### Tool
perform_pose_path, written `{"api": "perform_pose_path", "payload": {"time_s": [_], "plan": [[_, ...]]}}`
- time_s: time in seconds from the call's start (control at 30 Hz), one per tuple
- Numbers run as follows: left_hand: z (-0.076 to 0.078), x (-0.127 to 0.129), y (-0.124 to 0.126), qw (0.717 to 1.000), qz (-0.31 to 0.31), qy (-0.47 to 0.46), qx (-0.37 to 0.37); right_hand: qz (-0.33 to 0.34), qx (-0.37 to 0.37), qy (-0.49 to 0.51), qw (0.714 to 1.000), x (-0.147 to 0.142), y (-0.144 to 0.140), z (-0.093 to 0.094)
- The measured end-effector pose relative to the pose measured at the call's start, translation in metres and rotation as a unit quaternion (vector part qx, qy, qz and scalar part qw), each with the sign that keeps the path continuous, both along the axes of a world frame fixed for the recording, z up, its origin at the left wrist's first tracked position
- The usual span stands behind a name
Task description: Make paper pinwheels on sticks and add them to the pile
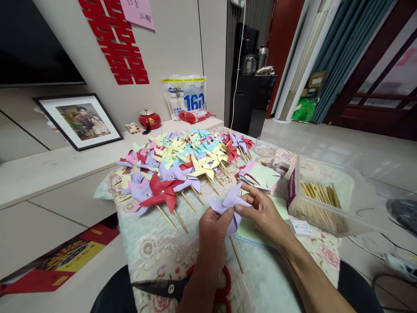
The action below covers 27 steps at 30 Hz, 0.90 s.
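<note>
Between my two hands is a lilac paper pinwheel [232, 198], its blades facing up at me. My left hand [213, 230] pinches it from the lower left, thumb near the centre. My right hand [260, 211] has its thumb and fingers closed on the right-hand blade. A thin wooden stick [237, 255] slants down from beneath the pinwheel; where its upper end meets the paper is hidden. Under my left forearm lie scissors [159, 288] with black blades and red handles. Left of my hands, a red pinwheel [159, 192] rests at the front of a large pile.
Many-coloured pinwheels [195, 148] cover the table's far side. Cut paper sheets [260, 175] are stacked behind my right hand. A clear plastic box [312, 217] of wooden sticks [321, 195] stands at the right, beside a small white box [300, 227]. Floral cloth [153, 248] covers the table.
</note>
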<state>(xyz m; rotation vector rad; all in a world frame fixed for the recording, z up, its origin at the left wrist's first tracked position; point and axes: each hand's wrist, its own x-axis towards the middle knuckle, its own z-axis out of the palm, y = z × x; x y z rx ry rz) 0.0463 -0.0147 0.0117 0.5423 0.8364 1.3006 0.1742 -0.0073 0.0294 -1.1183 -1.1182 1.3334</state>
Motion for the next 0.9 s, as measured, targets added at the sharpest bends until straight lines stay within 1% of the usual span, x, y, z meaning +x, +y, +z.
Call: {"api": "perform_pose_path", "payload": {"time_s": [0.13, 0.27, 0.37, 0.5, 0.57, 0.73, 0.83, 0.9], "plan": [[-0.001, 0.001, -0.001, 1.000, -0.005, 0.006, -0.006, 0.017, 0.003, -0.008, 1.000, 0.000, 0.000, -0.002], [0.002, 0.000, -0.003, 0.999, -0.040, 0.008, 0.000, 0.013, -0.003, -0.015, 1.000, 0.001, 0.001, -0.003], [0.004, 0.000, -0.003, 0.999, -0.052, 0.017, -0.005, 0.014, -0.003, -0.011, 1.000, 0.003, 0.000, -0.004], [0.003, 0.001, -0.003, 0.998, -0.066, 0.015, -0.002, 0.062, 0.005, 0.012, 0.998, 0.007, -0.001, -0.005], [0.002, 0.002, -0.002, 0.998, -0.067, 0.010, 0.006, 0.073, 0.004, 0.014, 0.997, 0.008, -0.001, -0.005], [0.004, 0.004, -0.002, 0.999, -0.037, 0.037, 0.001, 0.047, 0.011, -0.012, 0.999, 0.009, 0.002, -0.006], [0.003, 0.002, -0.003, 0.998, -0.030, 0.055, 0.001, 0.067, 0.019, -0.025, 0.997, 0.011, 0.003, -0.006], [0.001, 0.000, -0.002, 0.997, -0.038, 0.062, -0.002, 0.075, 0.020, -0.021, 0.997, 0.014, 0.002, -0.006]]}}
